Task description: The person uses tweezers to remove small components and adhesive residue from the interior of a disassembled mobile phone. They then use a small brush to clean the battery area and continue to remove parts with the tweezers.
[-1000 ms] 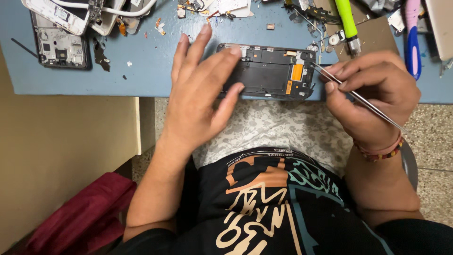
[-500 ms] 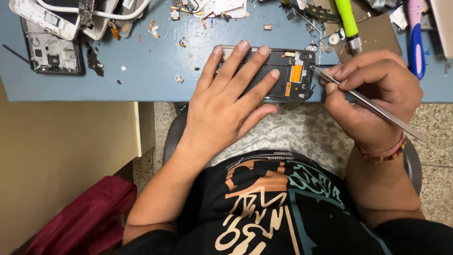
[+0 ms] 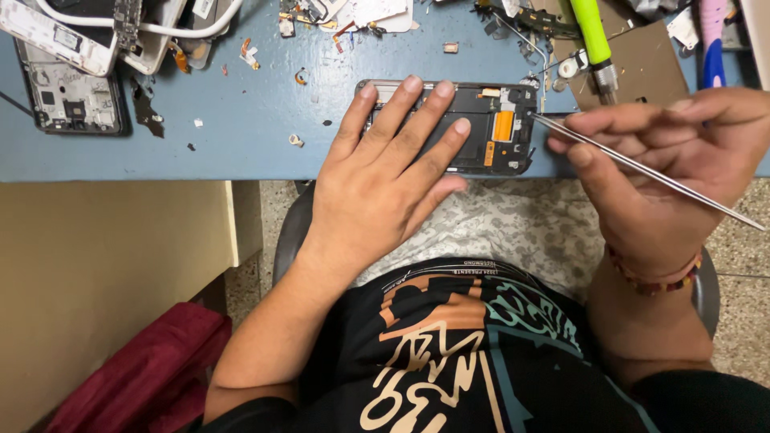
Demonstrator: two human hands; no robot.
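While pinned flat: gutted rectangular phone [image 3: 481,128], slim steel tweezers [image 3: 642,168].

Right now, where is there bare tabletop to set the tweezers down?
Bare blue table lies between the opened phone under the left hand and the dark phone frame. The far edge is crowded, as is the patch around the right hand holding tweezers.

I see no packages, signs or lit screens here. The nearest thing to a screen is the opened phone frame [image 3: 473,128] at the near edge of my table [image 3: 241,136]: a dark rectangle with an orange strip toward its right end. Another stripped phone frame [image 3: 68,96], dark with pale grey insides, lies far left.
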